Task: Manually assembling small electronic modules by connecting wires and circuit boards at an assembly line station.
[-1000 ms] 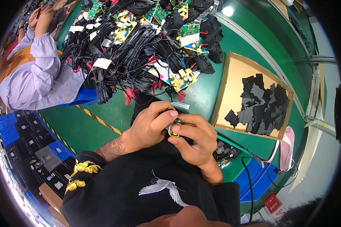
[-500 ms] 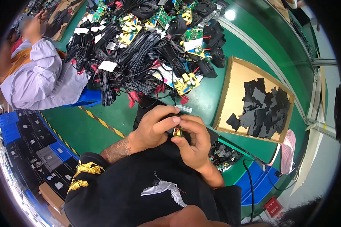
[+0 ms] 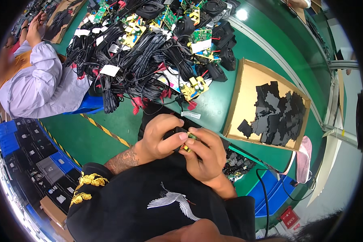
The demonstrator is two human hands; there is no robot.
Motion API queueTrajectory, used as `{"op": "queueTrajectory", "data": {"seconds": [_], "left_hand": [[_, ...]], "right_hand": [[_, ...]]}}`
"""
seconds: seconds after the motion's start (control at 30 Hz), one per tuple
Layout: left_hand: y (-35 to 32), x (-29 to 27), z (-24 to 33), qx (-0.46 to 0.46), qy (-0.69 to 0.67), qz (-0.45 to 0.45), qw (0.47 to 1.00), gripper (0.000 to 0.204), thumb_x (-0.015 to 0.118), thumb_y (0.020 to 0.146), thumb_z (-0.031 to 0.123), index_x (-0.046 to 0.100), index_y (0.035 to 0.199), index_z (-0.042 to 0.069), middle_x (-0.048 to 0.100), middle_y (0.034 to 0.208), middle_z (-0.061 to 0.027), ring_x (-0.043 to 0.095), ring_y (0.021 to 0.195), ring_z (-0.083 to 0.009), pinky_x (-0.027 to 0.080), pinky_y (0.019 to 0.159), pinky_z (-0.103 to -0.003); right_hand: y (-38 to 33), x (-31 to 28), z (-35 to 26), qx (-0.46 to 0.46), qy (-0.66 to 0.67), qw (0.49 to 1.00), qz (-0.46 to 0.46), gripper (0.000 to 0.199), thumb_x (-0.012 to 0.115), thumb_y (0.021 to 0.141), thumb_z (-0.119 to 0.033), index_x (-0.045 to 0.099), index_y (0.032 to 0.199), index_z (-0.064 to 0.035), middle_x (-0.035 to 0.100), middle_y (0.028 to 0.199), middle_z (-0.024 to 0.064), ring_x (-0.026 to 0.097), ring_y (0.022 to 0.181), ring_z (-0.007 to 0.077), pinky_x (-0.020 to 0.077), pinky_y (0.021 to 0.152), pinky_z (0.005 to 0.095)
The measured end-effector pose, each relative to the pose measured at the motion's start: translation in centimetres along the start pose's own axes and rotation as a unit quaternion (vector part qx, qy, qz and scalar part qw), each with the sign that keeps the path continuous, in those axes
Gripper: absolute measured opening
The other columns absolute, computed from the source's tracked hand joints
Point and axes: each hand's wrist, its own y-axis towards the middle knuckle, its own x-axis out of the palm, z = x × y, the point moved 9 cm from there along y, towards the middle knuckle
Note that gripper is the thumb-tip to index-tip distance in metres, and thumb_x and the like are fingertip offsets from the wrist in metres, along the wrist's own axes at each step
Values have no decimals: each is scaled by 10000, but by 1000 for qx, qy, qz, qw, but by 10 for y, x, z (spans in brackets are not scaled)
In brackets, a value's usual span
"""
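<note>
And there's the shift: the circuit board [image 3: 192, 136], its yellow-green face in plain sight half a second ago, is now largely covered by the right fingers, while a black plastic housing [image 3: 176, 132] comes into view under the left thumb. The left hand [image 3: 160, 137] has the housing pinched between thumb and curled fingers; the right hand [image 3: 205, 155] holds the board narrowly between thumb and fingertips. Board and housing meet right in front of the chest, just off the table's near edge, though the fingers hide whether one sits inside the other. A touch of red shows low on the board.

Beyond the hands, the green table [image 3: 213, 99] carries a big heap of black cable bundles [image 3: 143, 52], red tips poking out at the near side, with yellow circuit boards [image 3: 195, 87] and black plastic casings [image 3: 228, 59] mixed in along the right. Over to the right, a cardboard tray [image 3: 234, 97] holds a pile of dark, flat cut pieces [image 3: 280, 115]. Far left, a co-worker's pale lilac sleeve [image 3: 46, 68] reaches upward beside the heap.
</note>
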Motion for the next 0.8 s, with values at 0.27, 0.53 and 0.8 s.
{"op": "queueTrajectory", "data": {"seconds": [0.27,0.53,0.8], "left_hand": [[-17,10,0,-69,-36,23,997,734,833,721,-44,461,1334,111,554,1200,-212,613,909,-297,531,720,-374],[-9,28,2,-98,-116,-54,987,814,727,778,-102,302,1445,91,489,1264,-241,585,1034,-354,546,846,-409],[-12,31,7,-93,-143,-53,984,922,732,783,-56,181,1508,88,439,1292,-279,569,1106,-370,541,882,-435]], "right_hand": [[-2,-2,-17,-56,-128,990,10,356,856,831,-102,679,1137,-56,705,1145,176,721,896,345,611,770,401],[9,-10,4,15,-13,1000,-16,342,894,749,-77,736,1036,24,749,1070,245,757,919,382,622,797,410],[10,-7,1,-6,-10,999,-41,408,915,681,-51,751,1043,37,756,1059,258,765,929,386,628,803,406]]}}
